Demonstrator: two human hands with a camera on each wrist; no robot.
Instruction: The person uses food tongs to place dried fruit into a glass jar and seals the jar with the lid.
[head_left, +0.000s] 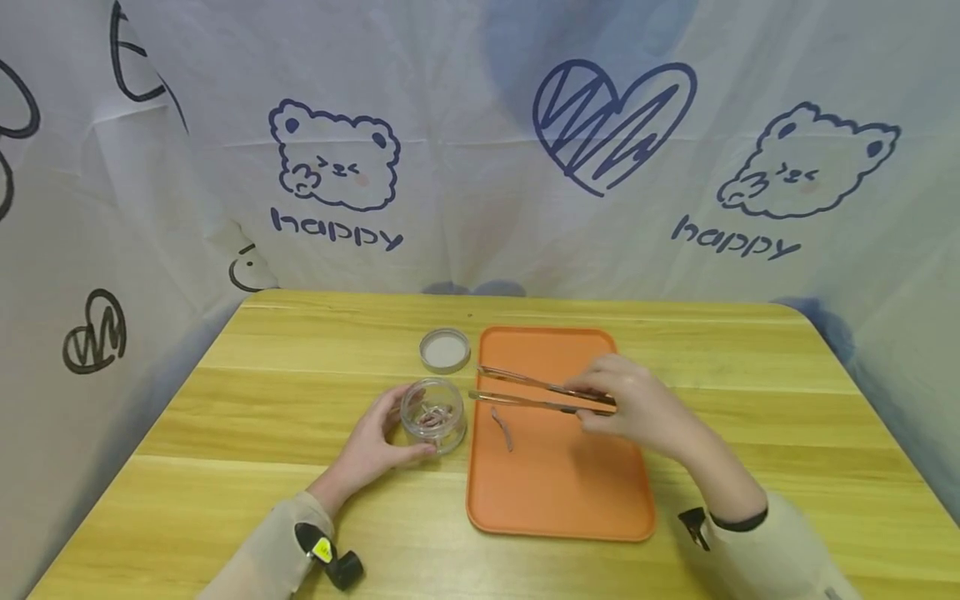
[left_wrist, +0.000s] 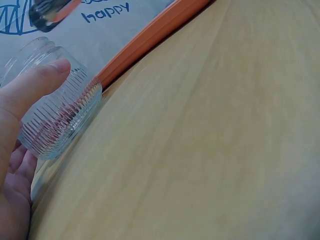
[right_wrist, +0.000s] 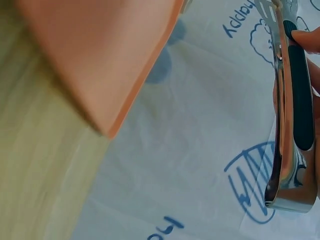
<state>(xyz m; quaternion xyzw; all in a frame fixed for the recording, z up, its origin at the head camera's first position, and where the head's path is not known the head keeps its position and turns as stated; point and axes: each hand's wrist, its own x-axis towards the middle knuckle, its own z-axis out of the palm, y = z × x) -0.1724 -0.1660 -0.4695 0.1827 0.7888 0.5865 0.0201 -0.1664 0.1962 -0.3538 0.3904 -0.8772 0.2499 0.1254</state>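
Observation:
My left hand (head_left: 371, 442) grips a clear glass jar (head_left: 452, 433) from its left side, thumb in front and fingers behind. Fine ribs run down the jar's wall in the left wrist view, and several thin reddish-brown strips (head_left: 433, 417) lie in it. In my right hand (head_left: 626, 400) is a pair of metal tongs (head_left: 525, 403) with dark grip pads (right_wrist: 302, 100). The tongs' tips stand apart, pointing left over the tray's left edge, close to the jar, with nothing between them. Below the tongs, one thin brownish strip (head_left: 503, 430) lies on the orange tray (head_left: 562, 500).
A round lid (head_left: 445, 350) lies behind the jar, left of the tray. Everything stands on a wood-grain table (head_left: 247, 417). A pale printed cloth (head_left: 465, 208) hangs behind the table's back edge and along its sides.

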